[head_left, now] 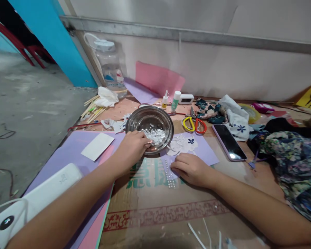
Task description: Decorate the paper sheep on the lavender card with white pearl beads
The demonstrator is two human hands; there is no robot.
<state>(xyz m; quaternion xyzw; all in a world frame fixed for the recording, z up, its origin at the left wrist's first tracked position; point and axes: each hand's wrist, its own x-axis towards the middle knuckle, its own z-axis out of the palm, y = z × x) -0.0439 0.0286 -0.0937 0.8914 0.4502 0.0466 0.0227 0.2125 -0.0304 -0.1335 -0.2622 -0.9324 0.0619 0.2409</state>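
A round metal bowl [168, 119] holds many small white and clear beads [158, 135]. Over its near left rim lies my left hand [136, 143], thumb and fingers drawn together at the beads; what sits between the tips is too small to tell. My right hand [190, 168] rests with curled fingers at the edge of a strip of pearl stickers [170, 176], and whether it pinches the strip is hidden. Behind that hand, a white fabric piece with a dark blue flower [191, 141] and pearl strings [177, 142] lies on purple paper [208, 155].
Scissors [193, 124], a glue stick [175, 101] and a small glue bottle [165, 101] stand beyond the bowl. A phone [228, 141] and patterned cloth [292, 155] lie right. At left are a white card [97, 146], a white device [38, 193] and a water jug [109, 65].
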